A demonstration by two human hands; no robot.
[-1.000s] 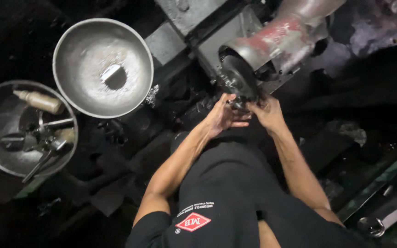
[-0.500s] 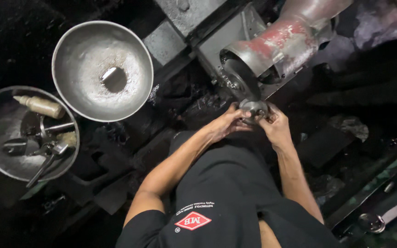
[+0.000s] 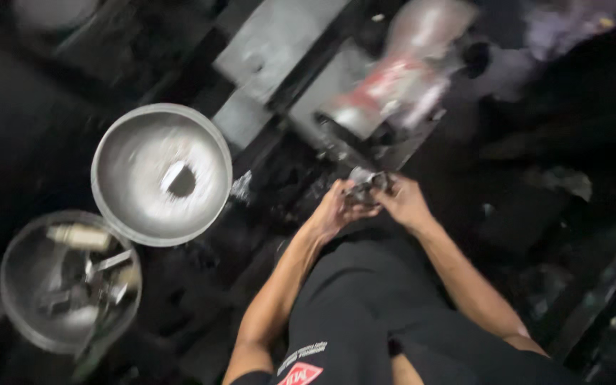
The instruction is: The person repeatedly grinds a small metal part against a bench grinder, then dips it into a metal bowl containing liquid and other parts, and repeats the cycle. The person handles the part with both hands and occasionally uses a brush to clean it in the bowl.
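I look down and the picture is blurry. My left hand [image 3: 335, 210] and my right hand [image 3: 404, 203] meet in the middle, just in front of my dark lap. Between them sits a small metal part [image 3: 366, 187]. Both hands have their fingers curled around it, one from each side, so it is held tight in the middle of the two. I cannot tell its shape well.

Just above the part is the machine [image 3: 386, 93], grey with a red patch. Its dark round end is very close to my fingers, so there is little room that way.

To the left there is more room. A big shiny bowl [image 3: 119, 153] with a dark hole in it sits well apart from my left arm. Lower left is a second bowl [image 3: 19, 306] with tools [image 3: 101, 267] in it, near the edge of the view. The right side is dark and messy.
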